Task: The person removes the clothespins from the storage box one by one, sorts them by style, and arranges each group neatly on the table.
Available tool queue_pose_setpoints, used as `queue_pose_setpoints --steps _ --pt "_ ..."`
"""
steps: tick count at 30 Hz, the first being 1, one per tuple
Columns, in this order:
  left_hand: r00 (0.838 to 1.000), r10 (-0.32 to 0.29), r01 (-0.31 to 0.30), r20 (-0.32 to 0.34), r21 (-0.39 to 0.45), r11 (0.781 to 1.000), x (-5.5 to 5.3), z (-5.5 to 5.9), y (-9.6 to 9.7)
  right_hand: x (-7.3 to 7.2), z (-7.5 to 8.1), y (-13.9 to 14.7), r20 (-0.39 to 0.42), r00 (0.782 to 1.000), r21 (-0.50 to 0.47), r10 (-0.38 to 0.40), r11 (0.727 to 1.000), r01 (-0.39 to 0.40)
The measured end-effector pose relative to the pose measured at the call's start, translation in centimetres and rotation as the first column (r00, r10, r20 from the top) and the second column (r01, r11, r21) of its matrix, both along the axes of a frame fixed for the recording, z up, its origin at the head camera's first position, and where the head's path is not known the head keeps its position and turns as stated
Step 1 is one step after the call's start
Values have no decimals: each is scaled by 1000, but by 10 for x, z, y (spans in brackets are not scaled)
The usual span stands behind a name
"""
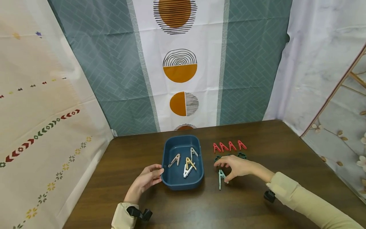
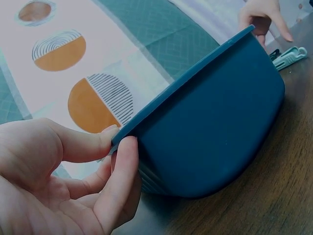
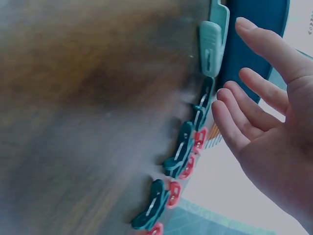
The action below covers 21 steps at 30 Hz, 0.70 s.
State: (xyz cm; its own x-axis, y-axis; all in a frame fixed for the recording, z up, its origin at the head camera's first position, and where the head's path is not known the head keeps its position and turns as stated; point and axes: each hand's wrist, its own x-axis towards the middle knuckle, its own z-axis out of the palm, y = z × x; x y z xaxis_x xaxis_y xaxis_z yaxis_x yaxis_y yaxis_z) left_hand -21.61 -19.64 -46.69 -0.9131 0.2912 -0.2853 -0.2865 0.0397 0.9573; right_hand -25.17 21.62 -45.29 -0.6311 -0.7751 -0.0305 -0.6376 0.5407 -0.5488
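My left hand (image 1: 147,178) pinches the left rim of a dark blue plastic tub (image 1: 183,183) between thumb and fingers, as the left wrist view also shows. Inside the tub lie several clothespins: a beige one (image 1: 175,160), a yellow one (image 1: 189,163), a white one (image 1: 187,172) and a pale one (image 1: 193,152). To the right of the tub, my right hand (image 1: 236,165) hovers with fingers loosely spread and nothing held. Right by its thumb is a mint green clothespin (image 1: 221,174); in the right wrist view a gap shows between the thumb and this clothespin (image 3: 211,49).
Several red clothespins (image 1: 224,147) stand in a row behind the right hand. Dark green clothespins (image 1: 242,155) form another row, partly hidden by that hand. The brown wooden table (image 1: 177,210) ends at a patterned cloth (image 1: 243,95) at the back.
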Motion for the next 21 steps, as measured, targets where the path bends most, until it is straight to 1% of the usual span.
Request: queue_pose_setpoints --steps 3,8,14,16,18,21 --pt "1000 -1 1 1 2 1000 0 0 0 -2 3 -3 -17 1000 -9 -2 1000 2" --pt "1000 -2 2 6 9 1000 0 1 0 -4 11 -13 -62 998 -71 1 997 -6" --pt "1000 -4 4 6 15 1000 1 1 -1 -10 17 -29 -116 991 -128 -61 991 46" --pt "1000 0 0 8 15 1000 1 0 -1 -13 17 -35 -148 986 -152 -74 987 51" --pt "1000 6 -6 11 15 1000 0 0 -1 -15 17 -41 -154 984 -173 -84 983 57" --pt "1000 10 -10 13 15 1000 0 0 0 -18 17 -48 -164 983 -179 -85 982 55"
